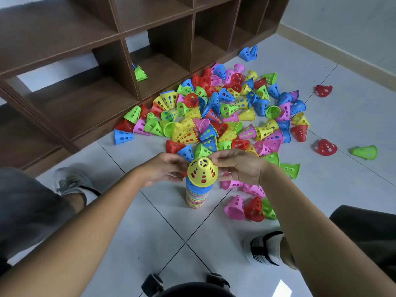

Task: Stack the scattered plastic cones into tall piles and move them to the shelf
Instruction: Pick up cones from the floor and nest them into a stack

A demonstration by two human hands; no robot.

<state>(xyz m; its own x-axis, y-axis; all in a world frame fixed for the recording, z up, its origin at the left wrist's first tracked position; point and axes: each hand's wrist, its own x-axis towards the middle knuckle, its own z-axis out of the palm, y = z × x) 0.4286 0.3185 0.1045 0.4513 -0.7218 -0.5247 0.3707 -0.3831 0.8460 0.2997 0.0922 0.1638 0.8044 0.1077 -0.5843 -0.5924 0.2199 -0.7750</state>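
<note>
1. Two hands meet over a stack [196,197] of nested cones standing on the floor [150,232].
2. Left hand [164,169] and right hand [240,167] each pinch a side of a yellow cone [202,172], which sits on top of the stack.
3. Loose cones [225,112] lie heaped beyond it, against the shelf [107,61].
4. One green cone [140,73] lies in a low shelf compartment.

Both hands, left hand [165,168] and right hand [237,166], hold a yellow cone [202,172] seemingly atop the stack [196,198]; loose cones [225,112] at twelve o'clock.
</note>
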